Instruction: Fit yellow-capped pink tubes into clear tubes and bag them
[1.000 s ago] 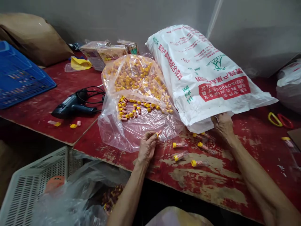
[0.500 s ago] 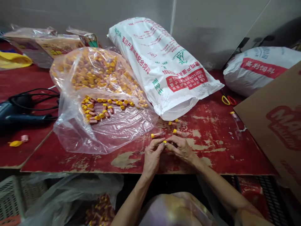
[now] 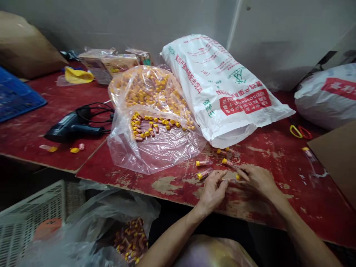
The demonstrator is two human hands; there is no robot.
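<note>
My left hand and my right hand meet over the worn red table, pinching the two ends of a small clear tube with a yellow cap. Several more yellow-capped tubes lie loose on the table just beyond my fingers. Behind them, a clear plastic bag holds a heap of the same tubes. A big white printed sack lies to its right, its open mouth facing my hands.
A black heat gun with a coiled cord rests at the left, with two loose pieces near it. Yellow-and-red scissors, another white sack and a cardboard box are at right. A white crate and a plastic bag stand below.
A second ago my right hand was at the white sack's mouth and my left at the clear bag's edge. Both have come together near the front edge, gripping one tube.
</note>
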